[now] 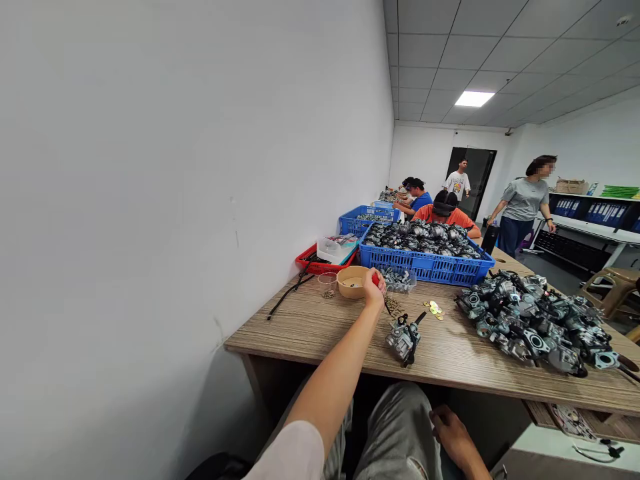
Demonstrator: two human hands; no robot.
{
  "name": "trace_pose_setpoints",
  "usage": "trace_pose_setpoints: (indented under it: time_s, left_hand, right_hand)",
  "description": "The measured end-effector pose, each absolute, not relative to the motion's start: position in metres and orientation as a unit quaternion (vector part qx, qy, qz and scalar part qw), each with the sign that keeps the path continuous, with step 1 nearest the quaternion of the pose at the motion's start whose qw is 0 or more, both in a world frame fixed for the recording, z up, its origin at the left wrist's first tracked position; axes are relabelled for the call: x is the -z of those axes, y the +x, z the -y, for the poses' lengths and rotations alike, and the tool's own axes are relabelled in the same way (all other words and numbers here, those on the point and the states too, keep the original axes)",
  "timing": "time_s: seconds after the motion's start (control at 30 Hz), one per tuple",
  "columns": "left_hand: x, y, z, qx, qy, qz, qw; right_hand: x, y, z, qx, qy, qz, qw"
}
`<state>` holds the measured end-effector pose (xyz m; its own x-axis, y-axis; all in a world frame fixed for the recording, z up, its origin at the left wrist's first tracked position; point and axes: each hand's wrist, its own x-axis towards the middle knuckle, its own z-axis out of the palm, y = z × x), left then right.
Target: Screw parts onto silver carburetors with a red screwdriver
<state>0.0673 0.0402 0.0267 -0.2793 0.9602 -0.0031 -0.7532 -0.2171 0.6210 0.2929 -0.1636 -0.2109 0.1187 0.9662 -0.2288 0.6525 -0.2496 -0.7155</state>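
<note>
My left hand [374,288] reaches over the table, closed around a red-handled screwdriver [376,280] whose thin dark shaft points down by a small pile of brass screws [393,306]. Nearer to me lies a carburetor [404,339] with a short black hose, touched by neither hand. Beside the left hand stands a tan bowl [351,282] with a few small parts in it. Below the table edge, my right hand [453,433] rests by my right knee, its fingers loosely bent and apart, with nothing visible in them.
A heap of carburetors [535,323] covers the table's right side. Behind stand a blue crate [425,263] full of carburetors, a clear tub [400,279], a clear cup [327,285] and a red tray [310,265]. Brass plates [434,309] lie mid-table. Several people are farther back.
</note>
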Motion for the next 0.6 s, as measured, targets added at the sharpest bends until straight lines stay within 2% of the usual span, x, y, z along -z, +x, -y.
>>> trace_pose_setpoints:
  time_s: [0.33,0.6]
  left_hand:
    - [-0.026,0.073,-0.035,-0.766,0.200,-0.233,0.565]
    - [-0.047,0.059,-0.029,-0.776,0.213,-0.212,0.555]
  right_hand:
    - [0.209,0.291,0.163,-0.389,-0.701,0.552,0.230]
    - [0.205,0.290,0.164,-0.388,-0.700,0.551,0.238]
